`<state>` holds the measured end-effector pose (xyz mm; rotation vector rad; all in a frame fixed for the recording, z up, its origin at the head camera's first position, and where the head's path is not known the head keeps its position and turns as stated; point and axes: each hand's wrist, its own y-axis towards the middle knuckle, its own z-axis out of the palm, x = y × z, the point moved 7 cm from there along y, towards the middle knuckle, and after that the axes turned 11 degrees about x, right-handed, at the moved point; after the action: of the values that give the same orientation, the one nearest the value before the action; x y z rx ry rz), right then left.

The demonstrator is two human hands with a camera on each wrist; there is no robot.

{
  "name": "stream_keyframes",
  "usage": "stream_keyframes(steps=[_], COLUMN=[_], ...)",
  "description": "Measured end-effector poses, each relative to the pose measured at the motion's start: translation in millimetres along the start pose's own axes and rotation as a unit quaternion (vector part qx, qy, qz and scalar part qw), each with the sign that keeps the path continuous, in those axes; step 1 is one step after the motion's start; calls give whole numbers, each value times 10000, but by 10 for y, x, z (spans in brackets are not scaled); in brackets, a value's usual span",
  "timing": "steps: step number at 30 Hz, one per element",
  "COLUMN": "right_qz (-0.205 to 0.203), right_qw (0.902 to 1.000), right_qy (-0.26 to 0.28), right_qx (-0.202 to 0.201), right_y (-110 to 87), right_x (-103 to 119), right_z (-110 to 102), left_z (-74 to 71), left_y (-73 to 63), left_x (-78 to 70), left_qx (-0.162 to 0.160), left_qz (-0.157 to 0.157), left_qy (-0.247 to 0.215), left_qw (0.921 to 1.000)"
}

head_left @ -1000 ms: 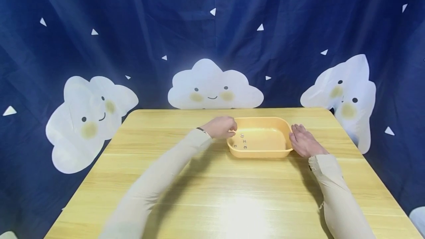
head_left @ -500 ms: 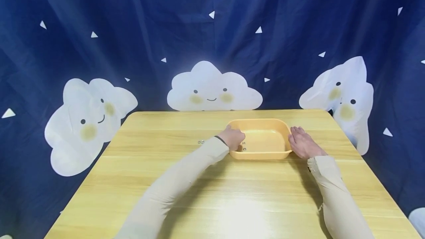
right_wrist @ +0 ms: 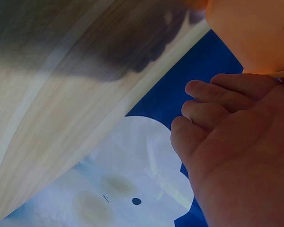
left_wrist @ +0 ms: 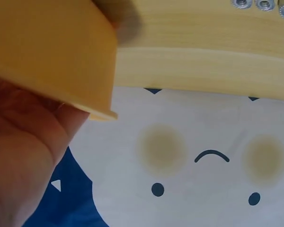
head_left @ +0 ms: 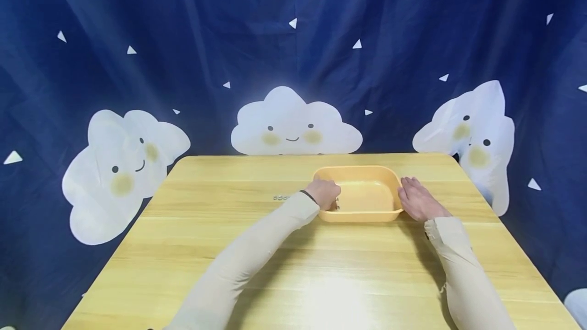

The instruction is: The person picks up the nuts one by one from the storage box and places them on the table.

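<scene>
A yellow plastic basin [head_left: 367, 216] stands on the wooden table. My left hand [head_left: 324, 192] reaches over its left end, fingers pointing down inside; in the left wrist view the basin wall hides the fingertips, so whether they pinch anything cannot be seen. Small metal flange nuts [head_left: 338, 207] lie on the basin floor just right of these fingers. More flange nuts [left_wrist: 265, 4] sit in a row on the table left of the basin, partly behind the left wrist. At the basin's right end rests my right hand [head_left: 419, 200], fingers extended against the outer wall.
The wooden table [head_left: 257, 279] extends toward me, with a bright glare near its front. Behind its far edge hangs a dark blue curtain [head_left: 293, 55] printed with white clouds and triangles.
My left hand has moved from the basin's left rim down into its left end, covering some nuts there. Nuts on the table, earlier behind the left arm, now show. The right hand stays put.
</scene>
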<state>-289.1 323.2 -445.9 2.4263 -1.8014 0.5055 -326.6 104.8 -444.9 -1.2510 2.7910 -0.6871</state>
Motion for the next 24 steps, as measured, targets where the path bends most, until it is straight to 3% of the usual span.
stream_keyframes(steps=[13,24], right_qz=[-164,-17], right_qw=[9996,9999], right_qy=[-161,47], right_qx=[-136,-131], right_y=[-7,-18], right_x=[38,21], right_z=[-4,-8], left_z=[33,57], left_y=[33,120], left_x=[40,70], left_qx=[-70,-294], left_qz=[353,887], left_qy=[-470,-1018], left_qw=[9982,9904])
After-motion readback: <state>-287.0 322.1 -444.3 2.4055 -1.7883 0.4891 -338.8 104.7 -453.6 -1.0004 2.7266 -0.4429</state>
